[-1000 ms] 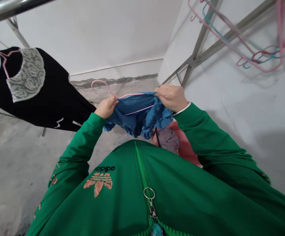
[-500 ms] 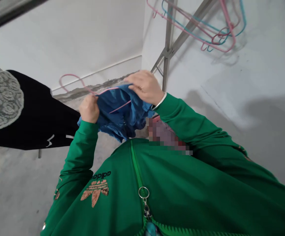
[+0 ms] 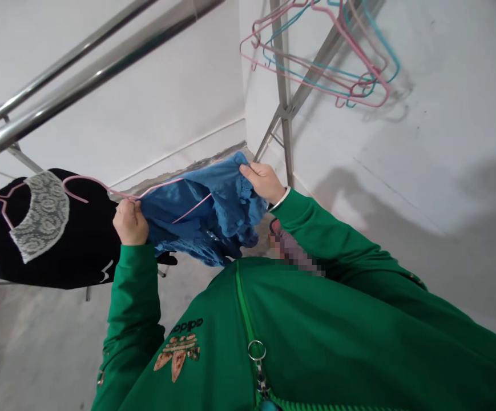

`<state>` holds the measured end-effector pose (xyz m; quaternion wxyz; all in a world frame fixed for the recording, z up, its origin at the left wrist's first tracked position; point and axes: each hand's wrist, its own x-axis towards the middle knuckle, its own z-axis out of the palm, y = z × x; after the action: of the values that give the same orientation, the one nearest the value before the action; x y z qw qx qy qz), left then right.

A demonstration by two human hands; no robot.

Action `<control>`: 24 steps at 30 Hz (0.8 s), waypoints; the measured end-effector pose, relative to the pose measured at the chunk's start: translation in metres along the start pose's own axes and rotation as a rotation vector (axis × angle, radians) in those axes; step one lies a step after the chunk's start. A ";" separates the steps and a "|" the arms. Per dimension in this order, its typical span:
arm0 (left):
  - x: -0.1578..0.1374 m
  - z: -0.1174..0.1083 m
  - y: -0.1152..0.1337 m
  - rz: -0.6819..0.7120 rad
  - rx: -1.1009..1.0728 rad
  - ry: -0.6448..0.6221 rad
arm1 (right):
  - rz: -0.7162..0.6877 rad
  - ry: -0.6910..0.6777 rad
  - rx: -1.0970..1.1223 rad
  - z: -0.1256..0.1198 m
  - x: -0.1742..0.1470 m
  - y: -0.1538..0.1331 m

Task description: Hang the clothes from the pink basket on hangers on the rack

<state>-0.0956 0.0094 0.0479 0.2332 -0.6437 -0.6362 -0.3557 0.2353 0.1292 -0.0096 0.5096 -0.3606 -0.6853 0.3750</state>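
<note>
A blue ruffled top [image 3: 226, 188] is stretched between my two hands, its lower part bunched and hanging. A pink clothes hanger [image 3: 162, 185] is partly inside it; its hook sticks out at the left. My left hand [image 3: 130, 222] is closed at the hanger's neck, where the top's edge meets it. My right hand [image 3: 265, 181] pinches the top's far right corner, thumb on the near side. Cloth hides the hanger's right end.
A black garment with a white lace collar [image 3: 46, 217] hangs at the left. Metal rails [image 3: 89, 74] cross the upper left. Several pink and blue hangers [image 3: 316, 63] hang from a metal frame [image 3: 287, 108] by the right wall.
My right hand has gone from lying over the top's edge to pinching its corner, and the cloth is pulled out flatter. The view has shifted, showing more of the rails.
</note>
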 end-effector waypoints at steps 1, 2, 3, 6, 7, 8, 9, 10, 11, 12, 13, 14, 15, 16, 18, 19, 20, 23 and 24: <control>0.000 -0.003 -0.003 -0.016 0.009 0.005 | 0.007 -0.005 0.028 -0.004 -0.001 0.004; 0.000 -0.006 -0.007 -0.036 0.016 0.014 | 0.015 -0.011 0.066 -0.009 -0.002 0.008; 0.000 -0.010 -0.011 -0.058 0.021 0.024 | 0.028 -0.021 0.109 -0.013 -0.003 0.013; -0.001 -0.017 -0.018 -0.095 0.030 0.054 | 0.056 -0.045 0.193 -0.023 -0.005 0.019; -0.001 -0.019 -0.018 -0.091 0.028 0.057 | 0.035 -0.034 0.184 -0.025 -0.005 0.016; 0.000 -0.020 -0.016 -0.081 0.025 0.051 | -0.013 -0.013 0.153 -0.027 -0.004 0.011; 0.000 -0.020 -0.014 -0.064 0.022 0.039 | -0.088 0.017 0.104 -0.028 -0.003 0.003; 0.001 -0.020 -0.010 -0.045 0.018 0.022 | -0.186 0.046 0.038 -0.028 -0.001 -0.007; 0.003 -0.018 -0.006 -0.025 0.013 0.002 | -0.294 0.058 -0.041 -0.028 0.002 -0.017; 0.004 -0.016 0.000 -0.004 0.007 -0.019 | -0.395 0.045 -0.129 -0.027 0.006 -0.027; 0.005 -0.013 0.006 0.019 0.001 -0.038 | -0.475 0.001 -0.220 -0.025 0.009 -0.036; 0.006 -0.010 0.013 0.039 -0.006 -0.056 | -0.529 -0.071 -0.312 -0.023 0.013 -0.042; 0.007 -0.006 0.020 0.056 -0.015 -0.072 | -0.555 -0.159 -0.399 -0.020 0.016 -0.046; 0.008 -0.004 0.027 0.067 -0.022 -0.089 | -0.559 -0.247 -0.477 -0.017 0.019 -0.048; 0.009 -0.001 0.039 0.073 -0.038 -0.131 | -0.536 -0.361 -0.585 -0.011 0.020 -0.044; 0.010 -0.001 0.043 0.074 -0.051 -0.164 | -0.526 -0.375 -0.617 -0.010 0.020 -0.041; 0.011 -0.001 0.045 0.077 -0.070 -0.207 | -0.520 -0.366 -0.638 -0.009 0.019 -0.037; 0.013 -0.007 0.034 0.067 -0.188 -0.343 | -0.518 -0.278 -0.654 -0.016 0.016 -0.029; 0.011 -0.008 0.025 0.037 -0.238 -0.380 | -0.518 -0.255 -0.649 -0.021 0.016 -0.028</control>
<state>-0.0730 0.0087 0.0655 0.0382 -0.7337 -0.6102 -0.2964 0.2489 0.1331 0.0259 0.3585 -0.2688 -0.8931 0.0414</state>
